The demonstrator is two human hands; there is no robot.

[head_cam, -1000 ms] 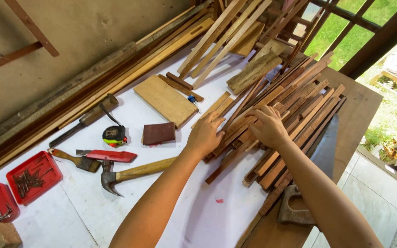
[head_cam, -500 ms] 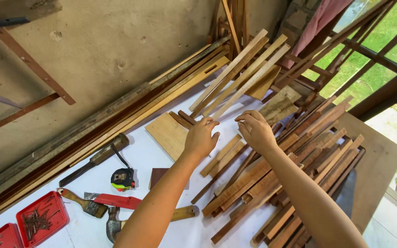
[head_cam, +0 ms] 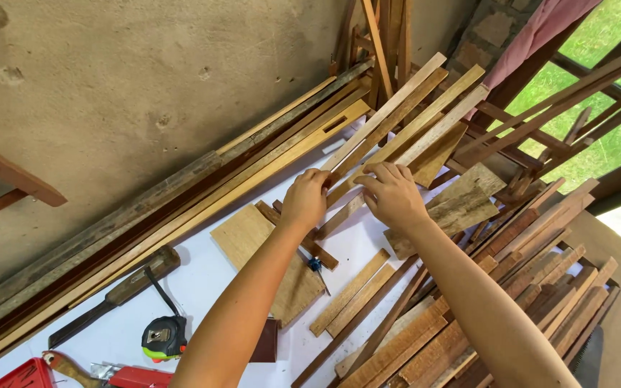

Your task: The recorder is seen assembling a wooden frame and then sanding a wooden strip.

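Observation:
My left hand (head_cam: 305, 199) and my right hand (head_cam: 391, 194) are both reaching to the far side of a white table (head_cam: 203, 280). Their fingers rest on the lower ends of several long pale wooden slats (head_cam: 411, 115) that lean up against the wall. The left hand's fingers curl over the end of one slat; the right hand lies spread across the neighbouring ones. Under my right forearm lies a heap of reddish-brown wood strips (head_cam: 497, 302).
A flat square board (head_cam: 267, 251) lies by my left wrist. Long planks (head_cam: 181, 208) line the wall. A tape measure (head_cam: 164, 338), a long dark-handled tool (head_cam: 120, 291), a red tray (head_cam: 23, 375) and a small dark block (head_cam: 265, 342) sit at the near left.
Both hands have moved from the pile of reddish strips up and away to the leaning pale slats. The view has tilted up toward the wall.

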